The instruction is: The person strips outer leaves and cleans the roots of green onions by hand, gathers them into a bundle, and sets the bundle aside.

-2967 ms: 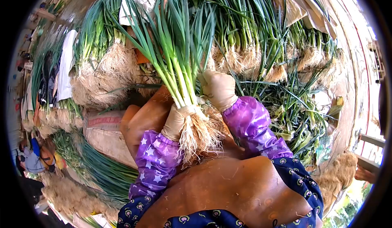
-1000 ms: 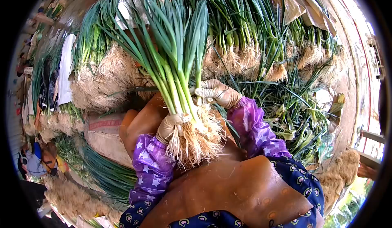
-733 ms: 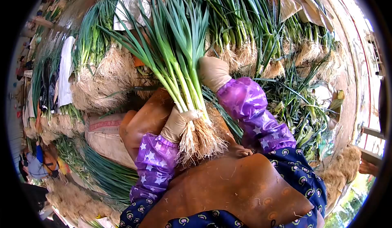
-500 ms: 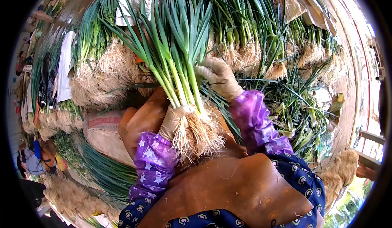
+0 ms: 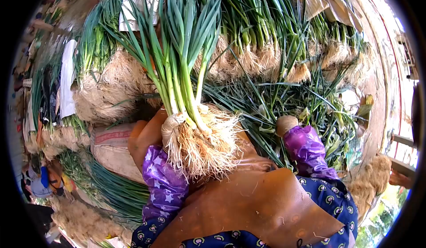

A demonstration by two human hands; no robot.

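A bunch of green-leaved stalks (image 5: 179, 77) stands upright in front of me, leaves up, with its pale stringy roots (image 5: 206, 146) hanging over my brown apron (image 5: 248, 203). My left hand (image 5: 173, 126), in a beige glove and purple star-patterned sleeve, is wrapped round the stalks just above the roots; its fingers are partly hidden. To the right, away from the bunch, my right hand (image 5: 286, 125) is low over the pile of loose leaves and stalks (image 5: 328, 115). Only the back of its glove shows, and its fingers are hidden.
More rooted bunches (image 5: 257, 39) line the back, with others (image 5: 108, 79) at the left. A pale sack (image 5: 115, 148) lies left of my knee, beside long green leaves (image 5: 120, 188). White cloth (image 5: 69, 79) hangs at the far left. Brown fibrous matting (image 5: 370, 181) is at the lower right.
My right hand has left the bunch and moved right and down to the leaf pile. The bunch, still in my left hand, has shifted slightly left, and its roots look more spread.
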